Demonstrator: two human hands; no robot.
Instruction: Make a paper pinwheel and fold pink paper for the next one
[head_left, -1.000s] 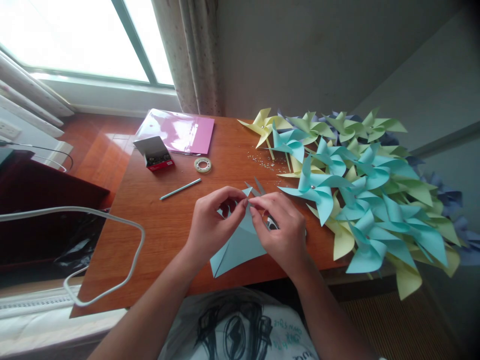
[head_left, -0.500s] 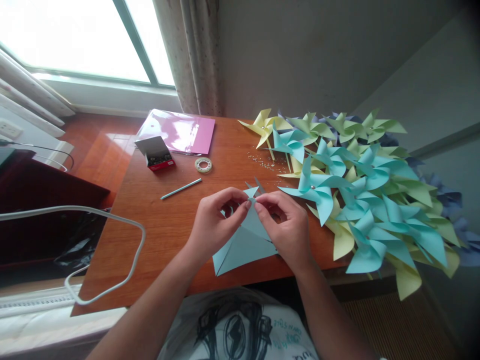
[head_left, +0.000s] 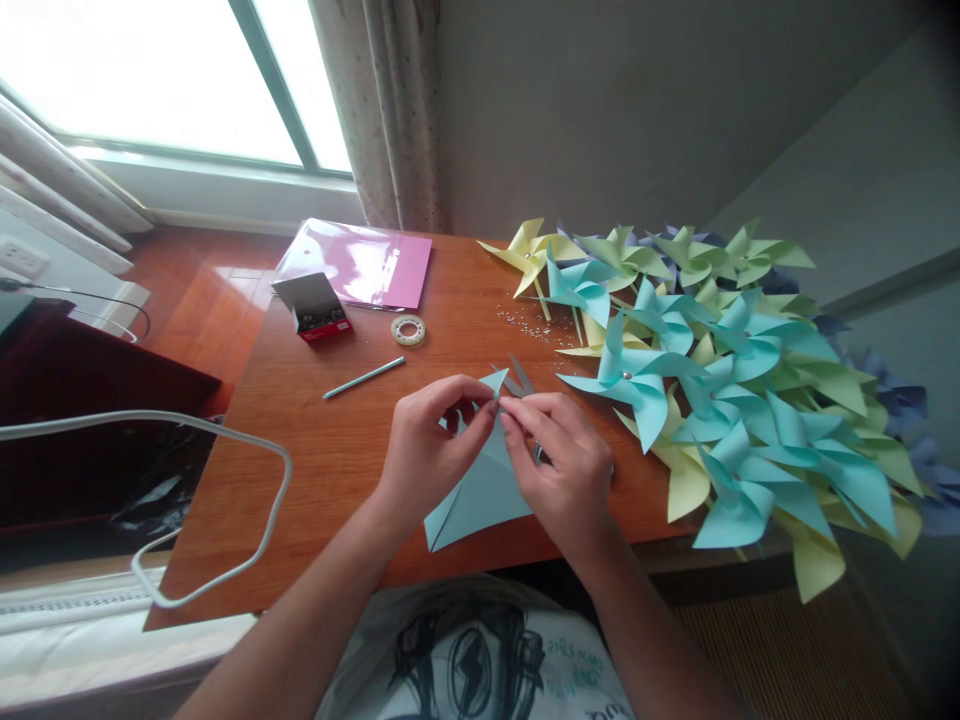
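My left hand [head_left: 439, 435] is closed, its thumb and forefinger pinching a small light-blue piece of paper [head_left: 496, 394] that the fingertips mostly hide. Against the same piece press the closed fingertips of my right hand [head_left: 562, 450]. Under both hands lies a light-blue paper sheet [head_left: 476, 500] with a slit running in from its near left corner; its far tip pokes out beyond my fingers. Partly covered by my right hand, a pair of scissors [head_left: 519, 378] rests on the table, blades pointing away from me.
Many paper pinwheels [head_left: 739, 490] cover the table's right side. Small beads [head_left: 536, 325] are scattered beside them. Further left are a light-blue stick [head_left: 364, 378], a tape roll [head_left: 408, 330], an opened small box [head_left: 322, 325] and pink paper [head_left: 409, 275]. A white cable [head_left: 281, 490] loops over the left edge.
My right hand has shifted slightly left and turned, uncovering more of the scissors. The small paper piece between my fingertips shows less than before. The left hand has hardly moved.
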